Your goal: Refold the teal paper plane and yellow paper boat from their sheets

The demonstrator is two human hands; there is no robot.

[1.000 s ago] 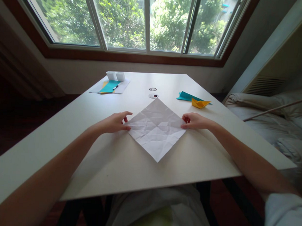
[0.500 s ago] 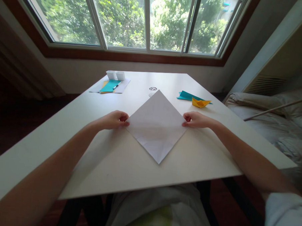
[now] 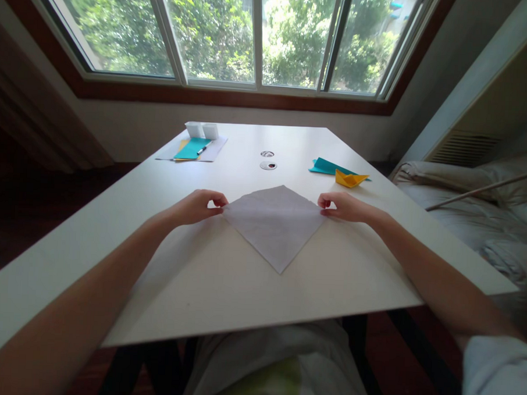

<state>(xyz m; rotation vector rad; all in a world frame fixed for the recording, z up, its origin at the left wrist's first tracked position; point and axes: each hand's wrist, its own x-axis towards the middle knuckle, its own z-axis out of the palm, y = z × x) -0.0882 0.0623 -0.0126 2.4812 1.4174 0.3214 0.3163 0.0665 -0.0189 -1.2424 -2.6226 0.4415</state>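
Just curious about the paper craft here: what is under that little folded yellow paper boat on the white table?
The folded yellow paper boat lies partly on a flat teal paper sheet on the white table. How far the teal sheet reaches beneath it is hidden.

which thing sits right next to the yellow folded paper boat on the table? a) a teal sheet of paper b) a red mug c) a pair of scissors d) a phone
A: the yellow folded paper boat lies against a teal sheet of paper on the far right of the white table.
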